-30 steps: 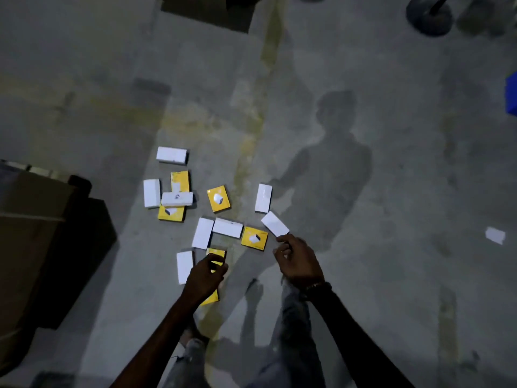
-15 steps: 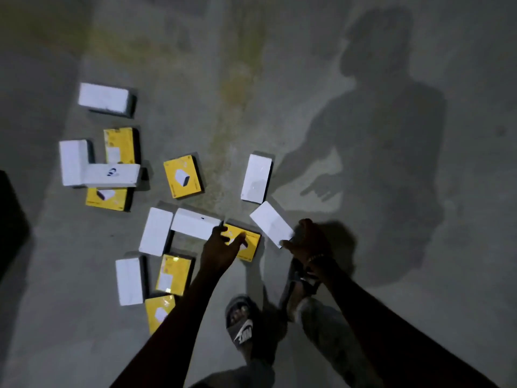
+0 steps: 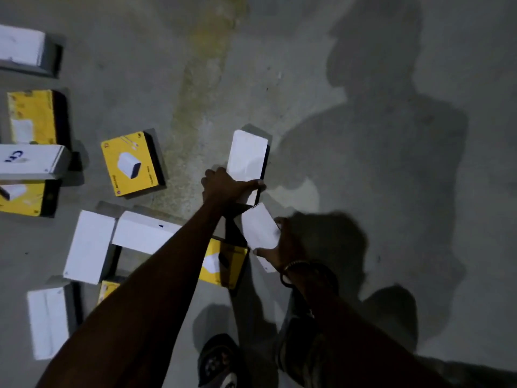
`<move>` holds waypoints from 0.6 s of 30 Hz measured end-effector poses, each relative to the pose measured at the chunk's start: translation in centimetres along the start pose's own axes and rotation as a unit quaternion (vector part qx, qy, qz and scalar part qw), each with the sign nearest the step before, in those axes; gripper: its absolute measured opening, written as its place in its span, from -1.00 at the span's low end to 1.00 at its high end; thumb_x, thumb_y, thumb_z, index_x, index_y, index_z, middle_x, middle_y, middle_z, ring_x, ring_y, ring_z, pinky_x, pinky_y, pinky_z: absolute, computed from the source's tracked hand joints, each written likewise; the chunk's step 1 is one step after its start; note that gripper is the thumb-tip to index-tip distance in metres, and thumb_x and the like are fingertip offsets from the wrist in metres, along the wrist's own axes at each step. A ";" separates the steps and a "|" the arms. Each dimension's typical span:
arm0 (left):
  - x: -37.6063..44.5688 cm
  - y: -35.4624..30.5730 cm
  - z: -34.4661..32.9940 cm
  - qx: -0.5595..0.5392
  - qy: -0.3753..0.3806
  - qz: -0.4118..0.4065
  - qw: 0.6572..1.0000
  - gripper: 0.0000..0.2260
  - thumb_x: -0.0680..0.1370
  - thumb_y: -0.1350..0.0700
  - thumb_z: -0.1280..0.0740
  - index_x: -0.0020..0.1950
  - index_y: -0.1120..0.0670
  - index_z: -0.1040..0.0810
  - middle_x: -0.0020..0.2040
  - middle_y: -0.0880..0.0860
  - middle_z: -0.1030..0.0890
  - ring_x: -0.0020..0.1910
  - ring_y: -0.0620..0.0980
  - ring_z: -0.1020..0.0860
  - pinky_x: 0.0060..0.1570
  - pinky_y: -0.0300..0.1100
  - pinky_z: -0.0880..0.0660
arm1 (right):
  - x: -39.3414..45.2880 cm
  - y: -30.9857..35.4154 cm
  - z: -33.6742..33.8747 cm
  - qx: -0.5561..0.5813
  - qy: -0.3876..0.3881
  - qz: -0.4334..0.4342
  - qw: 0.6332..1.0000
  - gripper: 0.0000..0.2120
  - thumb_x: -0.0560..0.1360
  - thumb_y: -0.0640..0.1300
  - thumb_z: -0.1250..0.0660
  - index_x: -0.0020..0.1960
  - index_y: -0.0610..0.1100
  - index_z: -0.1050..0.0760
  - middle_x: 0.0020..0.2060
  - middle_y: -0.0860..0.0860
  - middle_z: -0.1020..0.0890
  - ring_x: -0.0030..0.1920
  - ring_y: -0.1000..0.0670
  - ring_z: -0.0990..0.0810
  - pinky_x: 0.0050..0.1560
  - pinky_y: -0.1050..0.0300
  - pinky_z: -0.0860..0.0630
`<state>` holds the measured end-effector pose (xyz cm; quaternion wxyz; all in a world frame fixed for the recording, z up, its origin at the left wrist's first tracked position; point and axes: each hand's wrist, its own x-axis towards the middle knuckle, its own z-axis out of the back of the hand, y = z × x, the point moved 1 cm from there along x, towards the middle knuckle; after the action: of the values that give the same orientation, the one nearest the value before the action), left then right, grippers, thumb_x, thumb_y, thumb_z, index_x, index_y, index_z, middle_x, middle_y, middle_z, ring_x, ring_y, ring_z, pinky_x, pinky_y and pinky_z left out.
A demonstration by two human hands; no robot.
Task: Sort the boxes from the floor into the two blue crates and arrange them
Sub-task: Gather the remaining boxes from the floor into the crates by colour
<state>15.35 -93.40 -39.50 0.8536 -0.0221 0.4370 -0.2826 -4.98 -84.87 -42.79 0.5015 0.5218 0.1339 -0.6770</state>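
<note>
Grey concrete floor (image 3: 363, 79) is lying under scattered white and yellow boxes. Nearest, the right hand (image 3: 282, 242) is gripping a tilted white box (image 3: 258, 231) beside a yellow box (image 3: 223, 264). Farther out, the left hand (image 3: 223, 186) is curling its fingers over the near end of another white box (image 3: 246, 155).

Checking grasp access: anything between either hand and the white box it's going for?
Nothing visible. The left hand already grips the near end of the upright white box; the right hand holds the tilted white box. No crate is in view.
</note>
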 end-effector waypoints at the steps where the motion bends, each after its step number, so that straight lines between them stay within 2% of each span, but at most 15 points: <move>1: -0.1 0.6 0.1 -0.025 0.002 0.007 1.000 0.01 0.17 -0.47 -0.57 0.35 0.20 -0.44 0.30 0.21 -0.52 0.32 0.25 -0.51 0.23 0.15 -0.55 | -0.8 0.1 0.6 0.009 0.005 -0.002 1.000 0.00 0.22 0.22 -0.65 0.52 0.01 -0.26 0.39 -0.04 -0.49 0.40 -0.12 -0.48 0.38 -0.05 -0.46; 3: -1.8 1.5 1.4 -0.126 -0.019 0.013 0.992 -0.17 0.26 -0.30 -0.64 0.28 0.19 -0.44 0.23 0.19 -0.60 0.23 0.20 -0.59 0.14 0.10 -0.60 | -3.4 1.2 2.3 0.035 0.005 -0.026 0.999 -0.06 0.28 0.08 -0.66 0.53 -0.05 -0.28 0.41 -0.06 -0.48 0.42 -0.14 -0.45 0.41 -0.05 -0.42; 5: -5.1 2.2 3.8 -0.188 -0.033 0.027 0.981 -0.19 0.28 -0.31 -0.63 0.29 0.17 -0.45 0.23 0.17 -0.63 0.21 0.18 -0.61 0.15 0.11 -0.62 | -6.8 1.6 4.6 0.066 -0.003 -0.039 0.997 -0.04 0.33 0.03 -0.65 0.58 -0.07 -0.22 0.46 -0.05 -0.43 0.47 -0.15 -0.39 0.45 -0.04 -0.36; 7: -9.0 3.8 6.7 -0.224 -0.036 0.040 0.973 -0.14 0.21 -0.43 -0.60 0.28 0.11 -0.50 0.20 0.11 -0.66 0.17 0.15 -0.64 0.13 0.11 -0.64 | -12.0 3.4 7.5 0.089 -0.010 -0.043 0.995 -0.04 0.29 0.06 -0.66 0.55 -0.09 -0.26 0.43 -0.06 -0.47 0.43 -0.15 -0.43 0.43 -0.04 -0.39; 9: -12.6 6.0 9.2 -0.249 -0.018 0.043 0.967 -0.15 0.15 -0.54 -0.54 0.21 0.02 -0.59 0.11 0.06 -0.71 0.11 0.13 -0.69 0.09 0.11 -0.67 | -17.7 6.0 10.2 0.107 -0.025 -0.038 0.993 -0.10 0.20 0.14 -0.69 0.42 -0.09 -0.40 0.31 -0.05 -0.58 0.31 -0.11 -0.55 0.33 0.01 -0.49; 12: -25.1 5.4 15.5 -0.289 -0.014 0.058 0.955 -0.33 0.34 -0.50 -0.45 0.10 0.05 -0.66 -0.09 -0.01 -0.73 -0.06 0.02 -0.70 0.03 -0.06 -0.63 | -26.7 8.4 14.4 0.148 -0.041 -0.019 0.988 -0.07 0.01 0.31 -0.67 0.26 -0.04 -0.50 0.13 0.03 -0.68 0.13 -0.04 -0.66 0.21 0.00 -0.60; 13: -29.1 4.8 17.0 -0.317 -0.020 0.049 0.947 -0.39 0.41 -0.45 -0.44 0.07 0.09 -0.67 -0.16 -0.04 -0.71 -0.13 -0.03 -0.68 -0.03 -0.09 -0.61 | -29.6 9.5 15.5 0.172 -0.039 -0.014 0.984 -0.13 0.04 0.25 -0.70 0.24 -0.06 -0.51 0.09 0.04 -0.68 0.09 -0.02 -0.67 0.15 0.03 -0.61; 14: -33.8 4.4 18.9 -0.346 -0.020 0.039 0.937 -0.45 0.47 -0.39 -0.43 0.06 0.10 -0.68 -0.19 -0.04 -0.70 -0.17 -0.05 -0.66 -0.06 -0.06 -0.61 | -33.7 10.8 17.1 0.186 -0.034 -0.004 0.982 -0.27 0.12 0.12 -0.73 0.18 -0.08 -0.53 0.02 0.05 -0.68 0.03 0.03 -0.68 0.07 0.13 -0.62; 16: -42.5 4.4 22.6 -0.413 -0.007 0.040 0.910 -0.53 0.52 -0.34 -0.42 0.15 0.04 -0.68 -0.13 -0.06 -0.72 -0.13 -0.07 -0.67 -0.05 0.02 -0.65 | -41.9 13.9 20.1 0.206 -0.038 0.027 0.977 -0.63 0.28 -0.19 -0.70 -0.08 -0.04 -0.56 -0.19 0.16 -0.65 -0.18 0.23 -0.64 -0.18 0.39 -0.55; 18: -50.1 4.9 25.5 -0.453 -0.001 0.066 0.889 -0.53 0.48 -0.37 -0.43 0.21 -0.07 -0.66 0.01 -0.10 -0.72 0.02 -0.06 -0.69 -0.05 0.00 -0.69 | -48.8 15.5 22.3 0.237 -0.032 0.046 0.970 -0.67 0.33 -0.29 -0.65 -0.17 0.01 -0.56 -0.25 0.22 -0.64 -0.29 0.31 -0.62 -0.29 0.46 -0.51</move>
<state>14.00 -69.51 11.56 0.7681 -0.3772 0.5174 0.0033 -7.32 -81.41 12.94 0.3986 0.6095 -0.0706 -0.6816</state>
